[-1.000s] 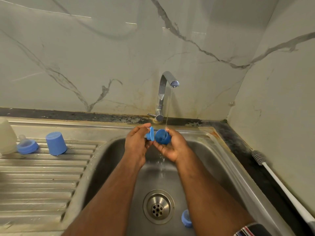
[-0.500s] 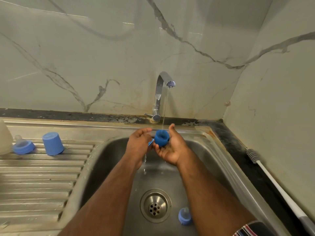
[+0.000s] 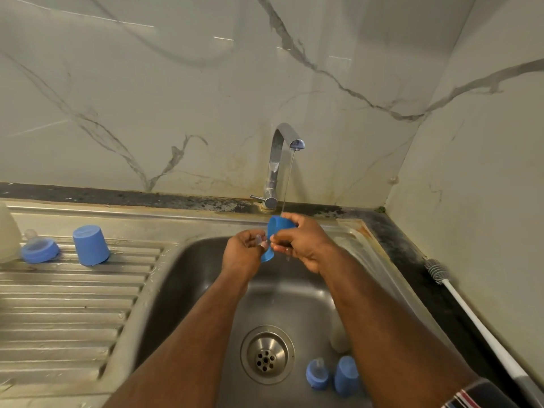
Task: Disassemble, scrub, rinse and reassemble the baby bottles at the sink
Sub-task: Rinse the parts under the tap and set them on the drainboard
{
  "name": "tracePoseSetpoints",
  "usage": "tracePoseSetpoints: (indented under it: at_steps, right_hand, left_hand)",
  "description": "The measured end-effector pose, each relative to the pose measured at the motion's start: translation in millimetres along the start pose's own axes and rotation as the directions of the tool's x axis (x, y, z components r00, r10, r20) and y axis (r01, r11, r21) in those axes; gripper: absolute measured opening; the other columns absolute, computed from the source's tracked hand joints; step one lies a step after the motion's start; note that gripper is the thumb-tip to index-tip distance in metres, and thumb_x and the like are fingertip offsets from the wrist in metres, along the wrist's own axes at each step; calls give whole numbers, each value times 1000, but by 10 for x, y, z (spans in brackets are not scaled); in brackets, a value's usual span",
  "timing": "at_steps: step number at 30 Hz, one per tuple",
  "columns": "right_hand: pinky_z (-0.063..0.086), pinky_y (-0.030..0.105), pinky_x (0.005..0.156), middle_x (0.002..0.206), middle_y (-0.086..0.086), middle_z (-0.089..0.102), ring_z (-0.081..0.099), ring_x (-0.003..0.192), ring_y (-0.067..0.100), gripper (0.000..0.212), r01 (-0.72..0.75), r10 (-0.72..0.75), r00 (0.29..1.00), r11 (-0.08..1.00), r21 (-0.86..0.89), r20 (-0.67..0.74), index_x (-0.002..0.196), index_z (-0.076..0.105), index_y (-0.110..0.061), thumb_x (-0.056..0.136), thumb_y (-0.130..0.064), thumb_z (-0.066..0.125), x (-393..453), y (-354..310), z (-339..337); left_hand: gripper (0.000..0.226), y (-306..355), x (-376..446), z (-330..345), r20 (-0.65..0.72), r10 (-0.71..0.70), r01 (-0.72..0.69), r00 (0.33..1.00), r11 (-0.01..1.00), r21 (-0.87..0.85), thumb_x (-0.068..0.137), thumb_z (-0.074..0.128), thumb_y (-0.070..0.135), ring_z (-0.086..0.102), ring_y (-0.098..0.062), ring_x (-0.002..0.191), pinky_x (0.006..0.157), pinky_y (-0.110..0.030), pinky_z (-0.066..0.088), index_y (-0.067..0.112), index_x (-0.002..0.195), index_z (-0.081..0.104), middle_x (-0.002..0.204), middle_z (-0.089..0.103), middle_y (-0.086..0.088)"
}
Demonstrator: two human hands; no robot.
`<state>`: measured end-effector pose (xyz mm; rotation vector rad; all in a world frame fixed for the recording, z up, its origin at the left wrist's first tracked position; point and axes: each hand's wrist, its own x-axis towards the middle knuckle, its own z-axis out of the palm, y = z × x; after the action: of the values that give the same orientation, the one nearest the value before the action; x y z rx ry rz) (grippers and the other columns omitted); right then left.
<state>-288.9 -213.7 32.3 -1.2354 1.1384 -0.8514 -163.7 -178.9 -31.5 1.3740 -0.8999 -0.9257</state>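
Over the sink (image 3: pixel 203 260) my right hand (image 3: pixel 306 245) grips a blue bottle cap (image 3: pixel 279 225) right under the thin water stream from the faucet (image 3: pixel 279 160). My left hand (image 3: pixel 243 254) pinches a blue collar (image 3: pixel 267 255) with its clear teat (image 3: pixel 259 240), held tight against the cap. On the sink floor lie another blue collar with teat (image 3: pixel 316 373), a blue cap (image 3: pixel 346 375) and a translucent bottle body (image 3: pixel 338 334), which my right arm partly hides.
On the ribbed drainboard (image 3: pixel 67 304) at left stand an upturned blue cap (image 3: pixel 89 245), a blue collar with teat (image 3: pixel 39 249) and a pale bottle body (image 3: pixel 7 234) at the frame edge. A long white bottle brush (image 3: pixel 471 313) lies on the dark right counter. The drain (image 3: pixel 267 354) sits mid-sink.
My hands have closed together, so the collar now sits against the cap. The cap has turned from open end facing me to its side and risen slightly under the stream.
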Motion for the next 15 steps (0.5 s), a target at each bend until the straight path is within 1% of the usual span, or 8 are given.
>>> tracePoseSetpoints:
  at_steps: [2, 4, 6, 9, 11, 13, 14, 15]
  right_hand:
    - [61, 30, 67, 109, 12, 64, 65, 81, 21, 64, 107, -114, 993, 979, -174, -33, 136, 55, -16, 78, 1, 79, -20, -56, -44]
    - [60, 31, 64, 113, 5, 60, 64, 87, 21, 64, 173, -198, 980, 898, -404, -21, 130, 58, -20, 73, -9, 85, -48, -125, -115]
    - [61, 36, 67, 110, 1, 58, 64, 86, 20, 60, 184, -213, 977, 852, -490, -4, 123, 59, -21, 71, -13, 87, -89, -190, -162]
    - [59, 32, 61, 104, 0, 59, 62, 74, 18, 54, 208, -241, 970, 836, -508, 0, 113, 57, -21, 70, -18, 90, -121, -245, -236]
    - [57, 30, 61, 101, 0, 62, 60, 68, 15, 50, 223, -250, 968, 863, -453, 0, 112, 60, -20, 72, -24, 90, -125, -272, -292]
    - [57, 29, 63, 98, 0, 64, 59, 69, 13, 44, 203, -224, 975, 900, -385, -9, 113, 63, -20, 77, -32, 86, -125, -256, -333]
    - [57, 30, 65, 99, 1, 65, 61, 72, 14, 43, 187, -209, 978, 911, -367, -20, 114, 64, -19, 79, -35, 84, -119, -231, -343]
    - [56, 29, 65, 101, 3, 66, 63, 77, 15, 42, 170, -195, 980, 919, -356, -34, 112, 64, -18, 80, -36, 83, -105, -191, -349]
  left_hand:
    - [16, 7, -6, 48, -1, 15, -15, 1000, 999, 34, 94, 70, 10, 72, -16, 95, 89, -34, 58, 17, 108, 73, 96, 76, 1]
    - [17, 17, -7, 106, 16, 23, -24, 1000, 999, 42, 93, 71, 10, 72, -15, 95, 90, -34, 58, 18, 108, 73, 96, 76, 1]
    - [17, 31, -16, 158, 34, 32, -34, 999, 998, 50, 93, 72, 11, 72, -16, 94, 88, -32, 58, 16, 109, 72, 95, 75, 1]
    - [13, 34, -18, 217, 53, 36, -39, 998, 998, 57, 94, 70, 10, 72, -16, 93, 81, -27, 57, 15, 106, 73, 93, 75, 0]
    - [13, 42, -33, 236, 68, 38, -42, 997, 998, 50, 94, 70, 11, 72, -17, 94, 81, -30, 59, 15, 106, 74, 96, 76, -1]
    - [18, 48, -50, 254, 80, 41, -43, 996, 998, 35, 93, 71, 11, 72, -19, 99, 89, -37, 60, 15, 110, 75, 102, 76, -2]
    - [20, 50, -53, 262, 88, 38, -39, 995, 999, 11, 93, 72, 10, 72, -21, 99, 90, -40, 60, 15, 111, 75, 104, 76, -3]
    - [20, 53, -58, 264, 100, 37, -36, 994, 999, -16, 93, 72, 9, 73, -22, 97, 86, -40, 61, 14, 112, 75, 103, 76, -4]
